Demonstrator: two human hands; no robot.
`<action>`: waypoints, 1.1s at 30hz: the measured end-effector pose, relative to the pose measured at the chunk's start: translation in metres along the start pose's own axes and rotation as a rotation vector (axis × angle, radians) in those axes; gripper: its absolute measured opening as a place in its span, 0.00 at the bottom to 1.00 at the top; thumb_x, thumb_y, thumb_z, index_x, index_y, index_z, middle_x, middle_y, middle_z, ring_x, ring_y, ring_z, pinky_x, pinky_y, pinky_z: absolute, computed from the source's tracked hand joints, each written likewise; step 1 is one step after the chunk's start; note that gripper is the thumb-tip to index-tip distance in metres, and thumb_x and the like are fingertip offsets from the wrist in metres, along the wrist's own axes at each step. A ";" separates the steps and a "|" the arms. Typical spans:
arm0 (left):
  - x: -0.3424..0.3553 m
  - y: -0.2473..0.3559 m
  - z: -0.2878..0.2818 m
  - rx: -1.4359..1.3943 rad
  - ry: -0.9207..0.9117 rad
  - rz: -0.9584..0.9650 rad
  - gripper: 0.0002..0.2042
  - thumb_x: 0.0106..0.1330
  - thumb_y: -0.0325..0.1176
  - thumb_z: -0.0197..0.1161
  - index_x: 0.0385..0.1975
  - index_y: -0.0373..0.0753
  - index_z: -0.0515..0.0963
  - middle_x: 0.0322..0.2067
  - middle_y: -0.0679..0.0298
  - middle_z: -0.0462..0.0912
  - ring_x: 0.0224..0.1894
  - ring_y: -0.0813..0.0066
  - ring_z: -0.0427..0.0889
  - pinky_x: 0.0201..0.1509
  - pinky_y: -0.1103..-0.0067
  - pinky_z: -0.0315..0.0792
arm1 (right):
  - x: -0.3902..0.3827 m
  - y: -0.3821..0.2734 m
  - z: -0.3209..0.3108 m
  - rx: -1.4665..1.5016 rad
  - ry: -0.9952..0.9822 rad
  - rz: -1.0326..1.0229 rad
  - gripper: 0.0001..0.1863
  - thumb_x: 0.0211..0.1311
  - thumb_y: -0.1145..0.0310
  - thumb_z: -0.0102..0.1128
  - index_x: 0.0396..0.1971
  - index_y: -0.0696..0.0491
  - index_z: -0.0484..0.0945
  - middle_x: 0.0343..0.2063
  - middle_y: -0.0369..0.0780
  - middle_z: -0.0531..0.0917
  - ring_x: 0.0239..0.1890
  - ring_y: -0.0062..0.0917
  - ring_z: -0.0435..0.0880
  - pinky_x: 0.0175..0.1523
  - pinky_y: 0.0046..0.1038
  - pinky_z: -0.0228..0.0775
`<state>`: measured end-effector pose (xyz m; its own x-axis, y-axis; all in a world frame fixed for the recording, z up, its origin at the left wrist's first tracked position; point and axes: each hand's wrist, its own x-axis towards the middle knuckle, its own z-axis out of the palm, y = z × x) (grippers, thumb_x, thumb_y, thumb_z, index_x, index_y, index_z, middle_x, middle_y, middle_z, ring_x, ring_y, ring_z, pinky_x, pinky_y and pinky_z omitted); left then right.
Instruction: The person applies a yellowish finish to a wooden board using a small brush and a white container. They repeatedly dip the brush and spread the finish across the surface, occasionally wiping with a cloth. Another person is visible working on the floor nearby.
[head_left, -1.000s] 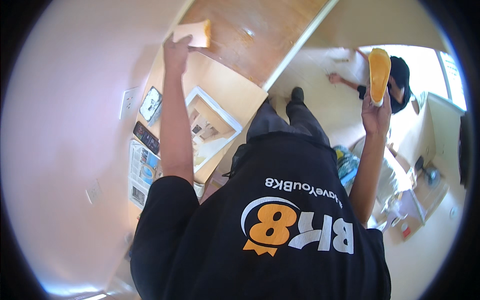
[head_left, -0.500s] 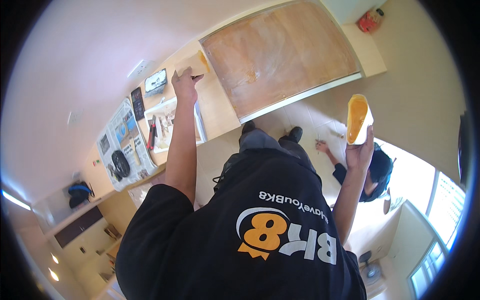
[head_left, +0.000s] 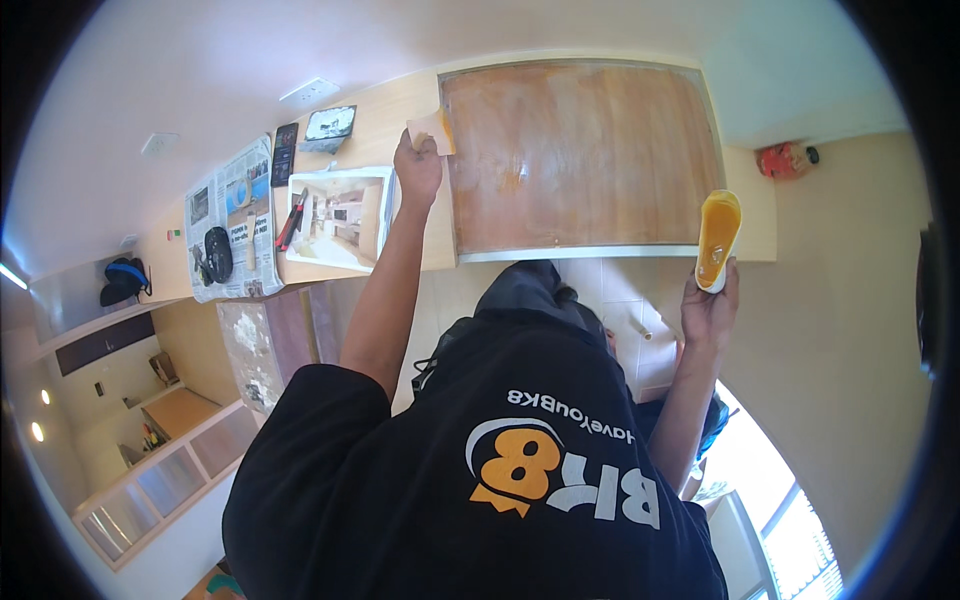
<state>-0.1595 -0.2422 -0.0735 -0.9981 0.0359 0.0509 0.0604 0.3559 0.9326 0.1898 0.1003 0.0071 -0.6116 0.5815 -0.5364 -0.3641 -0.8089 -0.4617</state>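
Observation:
My left hand (head_left: 419, 170) is closed on a flat tan spreader (head_left: 428, 130) with orange-yellow paste along its right edge. That edge is at the left border of a brown wooden panel (head_left: 600, 150) set in the counter; I cannot tell whether it touches. Whitish smears and a small shiny spot mark the panel. In my right hand (head_left: 711, 308) is a white, cut-open container (head_left: 737, 225) coated inside with orange-yellow paste. I hold it tilted upward, in front of the panel's lower right corner.
Left on the counter are a framed picture (head_left: 330, 215), red-handled cutter (head_left: 291, 222), phone (head_left: 284, 155), small block (head_left: 329, 127) and newspaper (head_left: 205, 203) bearing a black item (head_left: 217, 256). A red bottle (head_left: 785, 160) stands far right. Another person (head_left: 714, 424) is low behind my right arm.
My view has turned, so the panel now lies level. The spreader has come closer to the panel's left edge. The other person is now mostly hidden by my right arm.

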 end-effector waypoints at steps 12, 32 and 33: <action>0.047 0.030 0.049 0.418 0.079 0.226 0.19 0.61 0.23 0.52 0.53 0.29 0.76 0.39 0.40 0.84 0.44 0.39 0.83 0.49 0.59 0.77 | 0.072 -0.012 0.050 -0.129 -0.062 0.124 0.22 0.77 0.60 0.53 0.62 0.57 0.70 0.56 0.44 0.81 0.57 0.32 0.83 0.61 0.36 0.79; 0.030 0.014 0.088 0.964 0.043 0.235 0.21 0.65 0.24 0.51 0.59 0.32 0.73 0.53 0.45 0.80 0.52 0.44 0.80 0.58 0.59 0.75 | 0.178 -0.080 0.046 -0.245 -0.104 0.352 0.25 0.76 0.58 0.54 0.65 0.56 0.69 0.62 0.42 0.77 0.64 0.33 0.76 0.69 0.41 0.70; 0.028 0.013 0.090 0.998 0.013 0.222 0.21 0.65 0.24 0.51 0.59 0.31 0.73 0.53 0.45 0.80 0.52 0.45 0.80 0.58 0.59 0.75 | 0.180 -0.082 0.045 -0.252 -0.103 0.355 0.25 0.76 0.58 0.54 0.65 0.56 0.69 0.62 0.42 0.77 0.65 0.33 0.76 0.69 0.41 0.70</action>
<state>-0.1850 -0.1528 -0.0920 -0.9624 0.1877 0.1962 0.2233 0.9583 0.1785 0.0783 0.2676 -0.0199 -0.7391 0.2499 -0.6255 0.0554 -0.9030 -0.4262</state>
